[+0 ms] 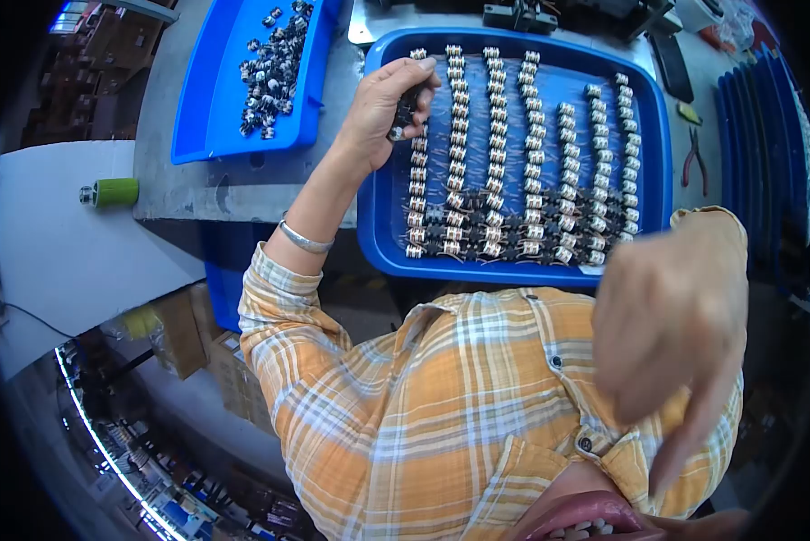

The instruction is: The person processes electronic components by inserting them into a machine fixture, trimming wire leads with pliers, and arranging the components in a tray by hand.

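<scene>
Pliers (694, 151) lie right of the tray, upper right of the frame, beside stacked blue sheets (755, 153); a green roll (116, 192) lies at far left. The left forearm crosses in front of the tray's left edge, and the blurred right hand (671, 320) covers its lower right corner. The blue tray (513, 273), upper centre to right, contains rows of small parts (496, 135); the blue bin (211, 99), upper left, has a loose heap (274, 77) of them. The left hand (391, 104), over the tray's upper left, has its fingers curled around dark parts (405, 113); their long axis is unclear. The rows run mostly up and down the frame. Whether the right fingers grip anything, I cannot tell
</scene>
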Motion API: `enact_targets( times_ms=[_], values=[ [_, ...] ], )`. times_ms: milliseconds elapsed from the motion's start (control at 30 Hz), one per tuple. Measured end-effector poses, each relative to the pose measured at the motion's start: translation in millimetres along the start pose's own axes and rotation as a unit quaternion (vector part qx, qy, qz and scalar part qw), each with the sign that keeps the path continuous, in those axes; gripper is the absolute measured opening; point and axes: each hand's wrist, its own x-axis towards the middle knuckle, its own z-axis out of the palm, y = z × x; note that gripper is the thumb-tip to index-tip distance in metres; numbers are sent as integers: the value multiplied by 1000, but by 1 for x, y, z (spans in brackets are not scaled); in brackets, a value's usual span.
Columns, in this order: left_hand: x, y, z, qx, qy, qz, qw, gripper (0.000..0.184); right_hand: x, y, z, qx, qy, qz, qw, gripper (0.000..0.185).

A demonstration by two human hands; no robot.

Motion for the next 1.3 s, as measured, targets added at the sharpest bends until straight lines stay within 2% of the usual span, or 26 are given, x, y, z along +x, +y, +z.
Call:
enact_targets(
  times_ms=[100, 200, 333, 367, 400, 467, 500, 667, 700, 733, 767, 833, 867, 900, 933, 967, 1067, 1100, 1133, 1167, 1200, 1267, 1300],
  values=[
    [-17, -1, 2, 123, -6, 3, 992, 22, 16, -8, 7, -32, -15, -21, 999, 42],
    [-41, -2, 12, 311, -28, -11, 950, 20, 23, -9, 11, -29, -26, -18, 999, 43],
    [-65, -21, 23, 523, -62, 203, 825, 14, 26, -4, 26, 13, 6, -53, 998, 46],
    [-70, -20, 27, 576, -66, 205, 788, 10, 27, -3, 27, 29, 9, -64, 997, 48],
    [-71, -21, 29, 575, -68, 207, 788, 10, 27, -4, 27, 28, 10, -63, 998, 48],
    [-73, -25, 31, 640, -60, 243, 726, 8, 29, -3, 25, 40, -3, -60, 997, 46],
    [-72, -27, 31, 651, -67, 246, 715, 7, 29, -3, 25, 41, -3, -61, 997, 46],
    [-68, -28, 31, 658, -65, 241, 710, 5, 28, -6, 20, 46, 11, -51, 998, 39],
    [-67, -28, 31, 657, -68, 248, 709, 5, 26, -2, 20, 49, 52, -80, 994, 35],
    [-65, -29, 31, 660, -76, 254, 702, 5, 23, 1, 17, 48, 85, -61, 993, 30],
    [-65, -30, 31, 665, -84, 262, 695, 5, 15, 3, 11, 49, 141, 3, 989, 26],
    [-66, -23, 35, 623, -84, 279, 726, 6, 1, 10, 1, 64, 275, 150, 948, 20],
    [-64, -25, 31, 634, -87, 286, 713, 6, -7, 18, -4, 68, 339, 200, 917, 20],
    [-60, -25, 29, 614, -79, 265, 739, 7, -14, 28, -8, 68, 405, 241, 879, 23],
    [-57, -23, 28, 593, -72, 243, 764, 9, -28, 43, -15, 68, 422, 222, 876, 26],
    [-54, -16, 27, 527, -62, 217, 819, 11, -42, 52, -22, 61, 435, 239, 866, 27],
    [-31, 2, 24, 403, -6, 185, 896, 14, -70, 67, -31, 46, 512, 292, 807, 37],
    [-21, 1, 25, 345, 15, 162, 924, 13, -76, 75, -33, 74, 563, 320, 758, 40],
    [-10, 2, 26, 297, 24, 135, 945, 13, -82, 83, -35, 67, 574, 308, 756, 38],
    [2, -1, 30, 260, 22, 150, 953, 14, -88, 89, -37, 60, 585, 295, 753, 36],
    [13, -4, 37, 223, 21, 167, 960, 15, -88, 93, -39, 31, 574, 255, 778, 32],
    [30, -8, 52, 215, 11, 186, 959, 15, -86, 91, -36, 49, 570, 221, 790, 47],
    [38, -12, 59, 213, 5, 199, 956, 16, -84, 93, -36, 62, 586, 195, 784, 44]
  ],
)
